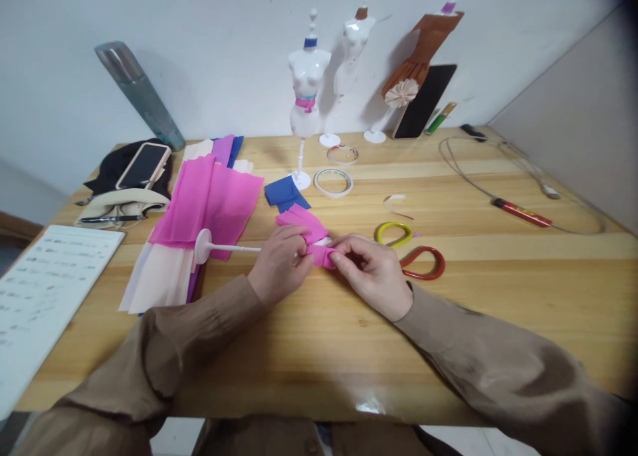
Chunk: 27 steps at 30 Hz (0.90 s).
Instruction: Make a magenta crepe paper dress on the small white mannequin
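My left hand [279,263] and my right hand [371,270] meet at the middle of the wooden table [319,349]. Both pinch a strip of pink crepe paper [312,233] wrapped round a small white mannequin lying on its side. The mannequin's rod and round base [203,245] stick out to the left. The mannequin's body is mostly hidden under the paper and my fingers. Red and yellow scissors handles [413,250] lie just right of my right hand.
Sheets of pink, cream and blue crepe paper [199,210] lie left of centre. A tape roll [333,181], standing white mannequins [306,90], a phone on a dark bag [143,165], a printed sheet [44,290], a red pen [521,212] and a cable surround the hands.
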### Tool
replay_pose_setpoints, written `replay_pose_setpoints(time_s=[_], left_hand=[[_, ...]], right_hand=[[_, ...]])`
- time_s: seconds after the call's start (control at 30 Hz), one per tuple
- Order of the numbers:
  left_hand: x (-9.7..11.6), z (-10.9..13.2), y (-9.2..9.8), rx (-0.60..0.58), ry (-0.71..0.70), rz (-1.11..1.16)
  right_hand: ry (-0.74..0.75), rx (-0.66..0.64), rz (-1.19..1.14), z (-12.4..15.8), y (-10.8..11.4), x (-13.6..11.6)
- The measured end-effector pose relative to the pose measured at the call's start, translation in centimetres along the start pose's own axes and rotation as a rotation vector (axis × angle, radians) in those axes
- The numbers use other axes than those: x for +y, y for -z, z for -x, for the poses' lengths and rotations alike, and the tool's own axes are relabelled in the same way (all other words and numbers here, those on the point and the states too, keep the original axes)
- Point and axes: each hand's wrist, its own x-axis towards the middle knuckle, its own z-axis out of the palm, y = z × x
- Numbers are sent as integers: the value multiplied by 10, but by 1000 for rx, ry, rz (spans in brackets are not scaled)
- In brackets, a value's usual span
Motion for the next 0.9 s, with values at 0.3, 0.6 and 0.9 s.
replay_pose_setpoints(time_s=[0.3,0.6,0.9], left_hand=[[-1,1,-8,89,40,-2],[-1,4,-6,38,6,-55],[0,6,-6,16,-1,-61]], right_hand=[[4,15,124,-5,2,-1],[98,-7,231,-5,1,5],[208,-67,214,-7,1,10]])
